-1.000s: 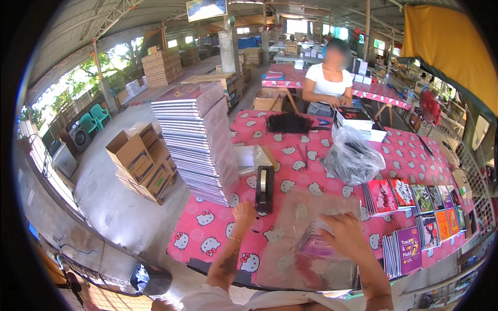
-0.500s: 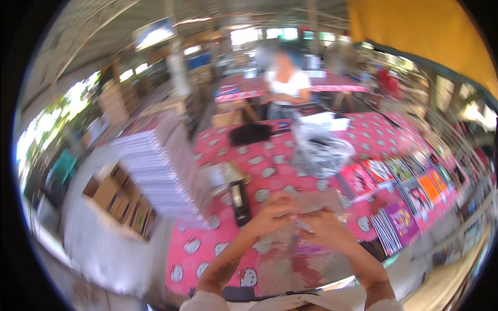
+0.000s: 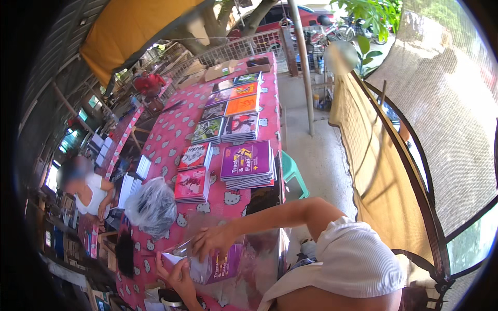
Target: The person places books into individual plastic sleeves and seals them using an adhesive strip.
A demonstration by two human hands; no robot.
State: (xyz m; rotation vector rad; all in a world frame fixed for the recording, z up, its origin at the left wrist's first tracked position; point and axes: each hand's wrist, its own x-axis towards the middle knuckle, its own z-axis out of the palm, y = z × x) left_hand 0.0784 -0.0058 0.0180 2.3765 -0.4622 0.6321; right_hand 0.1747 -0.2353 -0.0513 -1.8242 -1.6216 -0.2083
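A purple booklet (image 3: 224, 267) lies on the pink table in front of me, with a white sheet or inner page (image 3: 199, 269) showing at its left part. Clear plastic film (image 3: 254, 259) spreads around and under it. My left hand (image 3: 179, 277) pinches the booklet's left edge between thumb and fingers. Over the booklet's top edge, my right hand (image 3: 210, 243) has its fingers bent onto the clear film; the exact fingertip grip is partly hidden.
A stack of purple booklets (image 3: 248, 160) and several other booklet stacks (image 3: 241, 124) stand along the table (image 3: 166, 135). A bundled clear plastic bag (image 3: 152, 207) sits beyond my hands. A green stool (image 3: 294, 176) is at the table's right edge. Another person (image 3: 93, 192) is at the left.
My view has swung to the right, bringing the booklet stacks to the middle. My hands, close together before, are now apart, left at the booklet's edge and right on the film.
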